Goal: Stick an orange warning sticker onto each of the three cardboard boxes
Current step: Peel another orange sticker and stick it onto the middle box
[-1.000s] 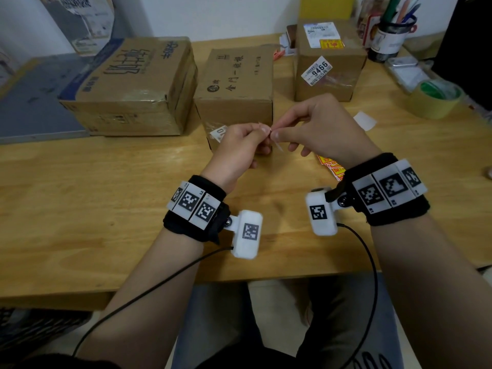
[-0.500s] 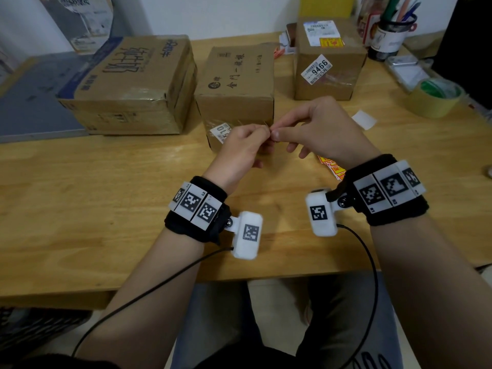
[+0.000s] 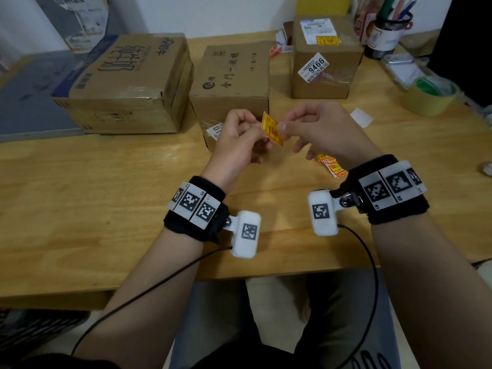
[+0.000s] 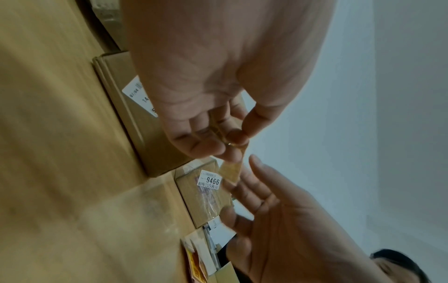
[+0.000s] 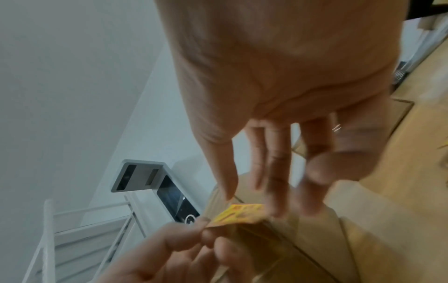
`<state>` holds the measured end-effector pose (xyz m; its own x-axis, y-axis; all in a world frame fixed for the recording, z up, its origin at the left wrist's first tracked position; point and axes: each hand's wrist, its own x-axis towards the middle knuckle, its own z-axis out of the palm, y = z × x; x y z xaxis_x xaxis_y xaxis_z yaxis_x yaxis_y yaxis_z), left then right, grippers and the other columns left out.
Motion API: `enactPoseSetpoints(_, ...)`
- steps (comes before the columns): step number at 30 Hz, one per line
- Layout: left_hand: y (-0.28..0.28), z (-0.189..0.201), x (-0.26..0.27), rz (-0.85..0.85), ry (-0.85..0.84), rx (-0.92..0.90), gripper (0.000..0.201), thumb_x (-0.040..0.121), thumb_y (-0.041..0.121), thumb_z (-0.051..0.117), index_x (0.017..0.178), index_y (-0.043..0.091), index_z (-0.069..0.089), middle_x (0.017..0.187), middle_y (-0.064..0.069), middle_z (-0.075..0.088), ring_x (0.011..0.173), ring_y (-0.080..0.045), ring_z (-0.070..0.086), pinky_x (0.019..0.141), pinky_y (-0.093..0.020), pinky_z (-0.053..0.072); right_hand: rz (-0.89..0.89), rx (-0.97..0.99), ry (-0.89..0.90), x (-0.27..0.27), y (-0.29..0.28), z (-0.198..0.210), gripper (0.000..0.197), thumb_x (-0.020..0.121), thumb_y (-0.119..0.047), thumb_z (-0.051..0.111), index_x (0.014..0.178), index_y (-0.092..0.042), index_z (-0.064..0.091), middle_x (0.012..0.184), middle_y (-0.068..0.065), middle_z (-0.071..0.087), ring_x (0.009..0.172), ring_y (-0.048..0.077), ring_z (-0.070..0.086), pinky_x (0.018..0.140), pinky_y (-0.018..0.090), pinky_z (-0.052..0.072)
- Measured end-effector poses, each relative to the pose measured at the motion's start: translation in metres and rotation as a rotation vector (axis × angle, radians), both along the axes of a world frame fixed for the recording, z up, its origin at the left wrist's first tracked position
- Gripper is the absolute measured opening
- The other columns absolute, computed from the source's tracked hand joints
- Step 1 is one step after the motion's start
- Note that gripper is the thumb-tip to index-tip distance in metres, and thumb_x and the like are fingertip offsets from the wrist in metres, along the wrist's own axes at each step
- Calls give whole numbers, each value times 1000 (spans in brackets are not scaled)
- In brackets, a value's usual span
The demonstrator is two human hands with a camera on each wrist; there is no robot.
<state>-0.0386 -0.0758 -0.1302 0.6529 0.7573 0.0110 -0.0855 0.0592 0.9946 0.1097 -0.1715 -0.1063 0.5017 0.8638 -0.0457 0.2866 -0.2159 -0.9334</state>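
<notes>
We see the left hand [image 3: 237, 139] and right hand [image 3: 322, 129] both pinching the orange sticker [image 3: 272, 129] at frame centre, before the middle box [image 3: 231, 75], likely peeling its backing before sticking.

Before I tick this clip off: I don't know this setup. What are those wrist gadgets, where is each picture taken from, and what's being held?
No machine here: a person at a wooden table wears wristbands carrying small cameras. One picture comes from a head-worn camera looking down; the other two look along each hand from the wrist. The left hand and right hand together pinch an orange warning sticker above the table. Behind them stand three cardboard boxes: a large box, a middle box and a right box that already bears an orange sticker on top. More stickers lie by the right wrist, a tape roll further right.
</notes>
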Motion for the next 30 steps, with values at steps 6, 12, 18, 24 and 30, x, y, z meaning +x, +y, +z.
enactPoseSetpoints(6,3,0,-6,20,11,62,23,91,-1,51,92,22,50,84,-1,66,70,-17,64,52,-27,43,43,-101,96,1,-2,-4,15,95,-31,70,93,-17,75,88,5,76,64,19,64,51,26,40)
enactPoseSetpoints(12,3,3,-5,79,109,-5,20,95,12,61,114,15,54,103,-6,75,79,-19,72,55,-28,48,82,-14,58,0,-1,-3,10,91,-24,76,88,-15,78,80,2,75,65,17,65,50,27,44)
enactPoseSetpoints(18,7,2,-4,146,110,-2,18,94,8,64,106,16,53,95,-3,75,67,-13,71,52,-26,44,62,83,119,2,0,-1,11,95,-21,71,93,-13,78,80,6,72,63,20,61,48,27,41)
enactPoseSetpoints(24,8,1,-4,153,119,-19,21,93,10,66,97,21,48,95,-4,74,67,-15,70,53,-27,44,94,82,129,3,-1,-1,10,95,-18,71,93,-12,78,79,5,73,65,21,61,49,28,41)
enactPoseSetpoints(30,8,1,-6,114,114,15,20,93,7,64,86,22,52,86,-1,72,65,-14,69,51,-26,42,115,90,145,1,1,-4,9,96,-15,69,91,-12,76,77,4,71,64,19,61,50,29,40)
